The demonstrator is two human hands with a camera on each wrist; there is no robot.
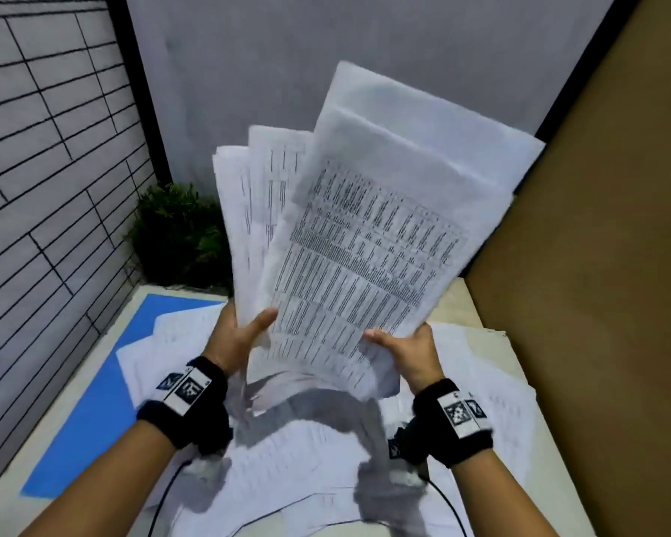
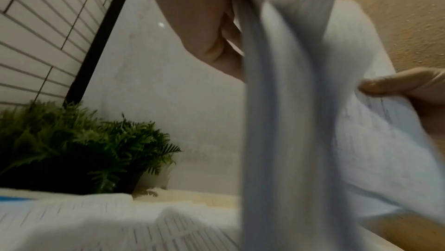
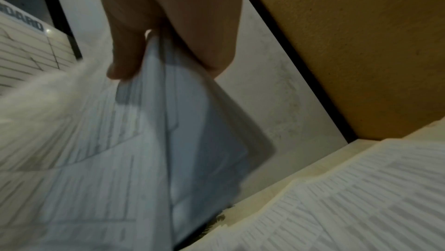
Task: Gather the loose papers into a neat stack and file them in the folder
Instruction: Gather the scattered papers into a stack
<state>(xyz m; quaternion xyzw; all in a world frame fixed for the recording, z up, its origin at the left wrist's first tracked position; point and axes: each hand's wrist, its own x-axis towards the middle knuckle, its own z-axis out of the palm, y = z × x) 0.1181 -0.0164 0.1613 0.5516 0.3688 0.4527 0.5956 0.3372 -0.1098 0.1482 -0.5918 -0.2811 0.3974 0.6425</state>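
While both hands hold the fanned sheaf of papers upright above the bench, the sheets look light, floppy and apt to slide. Left hand and right hand each have a grip curled on the bottom corners; lower side edges would square them better. More loose sheets lie under the sheaf, the blue folder left of it, the plant behind-left, the brown panel close on the right.

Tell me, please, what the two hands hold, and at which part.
A fanned bundle of papers, at its lower end: the left hand grips the lower left edge, the right hand the lower right corner.
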